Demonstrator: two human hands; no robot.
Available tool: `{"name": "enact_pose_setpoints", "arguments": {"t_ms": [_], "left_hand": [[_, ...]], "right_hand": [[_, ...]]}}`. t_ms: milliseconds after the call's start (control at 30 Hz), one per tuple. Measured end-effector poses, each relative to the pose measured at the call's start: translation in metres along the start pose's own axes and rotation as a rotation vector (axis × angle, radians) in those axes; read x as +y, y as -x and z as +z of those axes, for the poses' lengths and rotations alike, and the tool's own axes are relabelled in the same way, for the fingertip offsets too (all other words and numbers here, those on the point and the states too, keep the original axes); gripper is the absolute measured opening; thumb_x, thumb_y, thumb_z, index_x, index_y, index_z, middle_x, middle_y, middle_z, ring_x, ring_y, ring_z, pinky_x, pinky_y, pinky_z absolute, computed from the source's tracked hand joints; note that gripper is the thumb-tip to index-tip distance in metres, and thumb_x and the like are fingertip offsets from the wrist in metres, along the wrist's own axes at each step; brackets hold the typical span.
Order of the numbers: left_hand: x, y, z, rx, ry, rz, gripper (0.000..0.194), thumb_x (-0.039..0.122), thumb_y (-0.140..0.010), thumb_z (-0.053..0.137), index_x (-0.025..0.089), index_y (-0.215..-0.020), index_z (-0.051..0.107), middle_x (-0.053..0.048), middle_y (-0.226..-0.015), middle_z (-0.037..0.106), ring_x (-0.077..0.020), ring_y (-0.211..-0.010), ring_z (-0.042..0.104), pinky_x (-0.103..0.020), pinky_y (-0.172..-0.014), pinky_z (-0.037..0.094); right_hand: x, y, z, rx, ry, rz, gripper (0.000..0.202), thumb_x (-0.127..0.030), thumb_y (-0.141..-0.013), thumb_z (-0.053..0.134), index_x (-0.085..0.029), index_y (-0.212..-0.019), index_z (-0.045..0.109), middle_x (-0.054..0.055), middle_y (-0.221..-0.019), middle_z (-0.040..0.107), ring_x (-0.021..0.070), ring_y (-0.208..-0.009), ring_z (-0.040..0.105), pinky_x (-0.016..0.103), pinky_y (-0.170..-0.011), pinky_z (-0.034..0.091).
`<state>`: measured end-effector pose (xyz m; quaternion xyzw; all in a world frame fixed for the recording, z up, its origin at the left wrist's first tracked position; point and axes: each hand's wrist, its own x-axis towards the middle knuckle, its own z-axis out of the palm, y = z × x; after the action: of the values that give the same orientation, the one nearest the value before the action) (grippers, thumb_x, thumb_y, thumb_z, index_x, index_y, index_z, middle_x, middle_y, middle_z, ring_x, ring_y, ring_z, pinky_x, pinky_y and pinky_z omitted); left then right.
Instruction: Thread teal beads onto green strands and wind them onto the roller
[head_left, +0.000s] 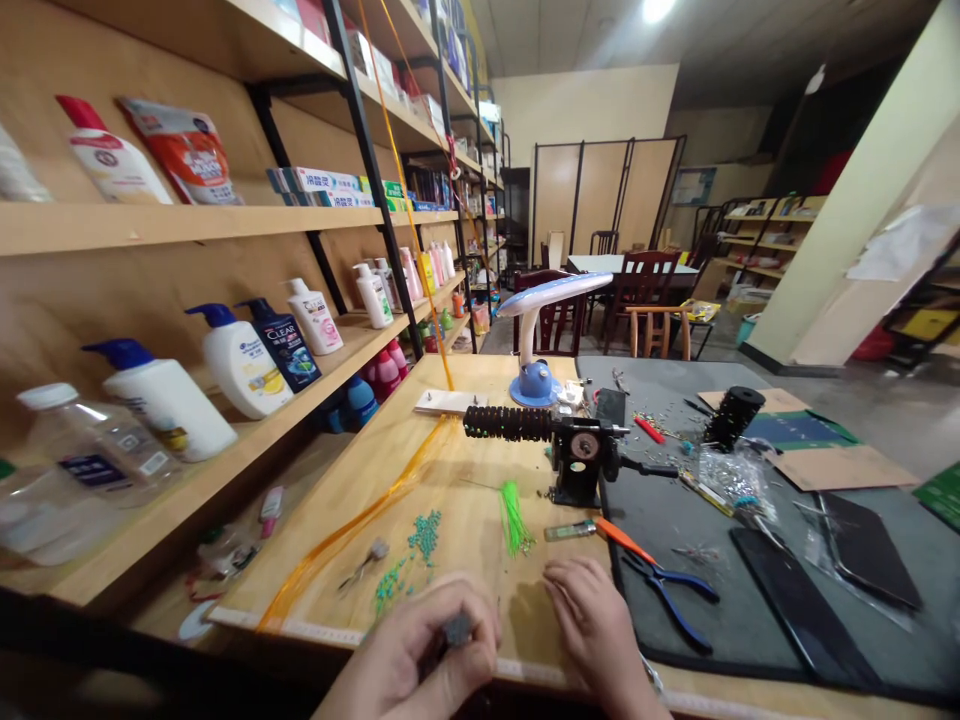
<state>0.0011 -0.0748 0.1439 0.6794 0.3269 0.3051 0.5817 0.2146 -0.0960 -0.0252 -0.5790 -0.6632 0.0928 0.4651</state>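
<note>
Fingers of the left hand (431, 650) curl around a small dark-grey object (457, 629), pinching it against the thumb above the pale wooden tabletop (471, 530). Bent and pressed together, the right hand's (592, 620) fingers rest near blue-handled pliers (655, 574); whether they hold anything, I cannot tell.

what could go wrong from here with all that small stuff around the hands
The small dark piece in the left hand is held close to the near edge of the table and might fall if it slips. The loose turquoise beads just beyond that hand could scatter if brushed. The orange strands trail to the edge, so a passing arm may snag them.
</note>
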Motion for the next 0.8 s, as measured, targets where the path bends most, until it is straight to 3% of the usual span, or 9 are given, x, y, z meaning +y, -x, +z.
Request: {"name": "enact_pose_setpoints", "arguments": {"t_ms": [100, 200, 300, 367, 467, 667, 733, 800], "left_hand": [[-0.016, -0.015, 0.008, -0.034, -0.175, 0.076, 0.029, 0.04, -0.088, 0.054, 0.02, -0.068, 0.056, -0.002, -0.075, 0.052, -0.0181, -0.073, 0.051, -0.027, -0.068, 0.04], [-0.039, -0.027, 0.019, -0.046, -0.232, 0.105, 0.025, 0.034, -0.09, 0.05, 0.02, -0.07, 0.055, -0.003, -0.079, 0.053, -0.0193, -0.078, 0.054, -0.028, -0.071, 0.041], [-0.062, -0.035, 0.027, -0.048, -0.265, 0.118, 0.024, 0.03, -0.091, 0.049, 0.02, -0.07, 0.054, -0.003, -0.08, 0.054, -0.0191, -0.078, 0.055, -0.028, -0.072, 0.041], [-0.073, -0.04, 0.03, -0.057, -0.297, 0.095, 0.022, 0.028, -0.09, 0.049, 0.02, -0.071, 0.054, -0.003, -0.081, 0.054, -0.0187, -0.077, 0.055, -0.027, -0.071, 0.041], [-0.085, -0.045, 0.032, -0.077, -0.327, 0.046, 0.017, 0.022, -0.089, 0.05, 0.02, -0.072, 0.053, -0.002, -0.08, 0.054, -0.018, -0.077, 0.055, -0.026, -0.07, 0.04], [-0.098, -0.049, 0.034, -0.113, -0.336, -0.011, 0.019, 0.022, -0.088, 0.05, 0.019, -0.068, 0.05, -0.001, -0.077, 0.052, -0.0177, -0.073, 0.053, -0.027, -0.066, 0.037], [-0.101, -0.048, 0.034, -0.108, -0.301, -0.037, 0.021, 0.026, -0.088, 0.051, 0.019, -0.068, 0.05, -0.002, -0.076, 0.052, -0.0181, -0.073, 0.052, -0.027, -0.067, 0.037], [-0.103, -0.048, 0.033, -0.092, -0.222, -0.083, 0.023, 0.031, -0.088, 0.052, 0.019, -0.069, 0.051, -0.001, -0.075, 0.051, -0.0183, -0.074, 0.051, -0.027, -0.068, 0.038]], "right_hand": [[-0.033, 0.003, -0.017, 0.006, -0.424, 0.303, 0.023, -0.038, -0.093, 0.051, -0.023, -0.104, 0.065, 0.011, -0.096, 0.071, 0.022, -0.076, 0.065, 0.033, -0.065, 0.053], [-0.059, 0.002, -0.02, -0.084, -0.902, 0.459, 0.045, -0.054, -0.085, 0.058, -0.024, -0.119, 0.055, 0.013, -0.111, 0.067, 0.0275, -0.1, 0.064, 0.032, -0.063, 0.056], [-0.06, 0.005, -0.006, -0.201, -1.108, 0.588, 0.052, -0.062, -0.076, 0.065, -0.021, -0.107, 0.055, 0.009, -0.092, 0.069, 0.0206, -0.078, 0.068, 0.028, -0.057, 0.055], [-0.05, 0.011, 0.008, -0.221, -1.132, 0.659, 0.056, -0.066, -0.073, 0.065, -0.018, -0.1, 0.054, 0.002, -0.071, 0.066, 0.0134, -0.055, 0.063, 0.022, -0.049, 0.049], [-0.033, 0.025, 0.025, -0.216, -1.06, 0.715, 0.059, -0.073, -0.069, 0.061, -0.018, -0.089, 0.052, -0.006, -0.049, 0.056, 0.0055, -0.034, 0.042, 0.016, -0.036, 0.031], [-0.026, 0.034, 0.033, -0.235, -0.959, 0.725, 0.054, -0.071, -0.07, 0.061, -0.018, -0.075, 0.053, -0.01, -0.042, 0.046, 0.004, -0.035, 0.027, 0.017, -0.04, 0.023], [-0.027, 0.034, 0.032, -0.208, -0.967, 0.744, 0.053, -0.071, -0.07, 0.062, -0.018, -0.073, 0.054, -0.009, -0.045, 0.049, 0.0049, -0.037, 0.03, 0.018, -0.041, 0.025], [-0.029, 0.034, 0.03, -0.103, -0.925, 0.739, 0.051, -0.068, -0.071, 0.064, -0.018, -0.074, 0.057, -0.004, -0.054, 0.057, 0.0081, -0.044, 0.042, 0.02, -0.046, 0.034]]}}
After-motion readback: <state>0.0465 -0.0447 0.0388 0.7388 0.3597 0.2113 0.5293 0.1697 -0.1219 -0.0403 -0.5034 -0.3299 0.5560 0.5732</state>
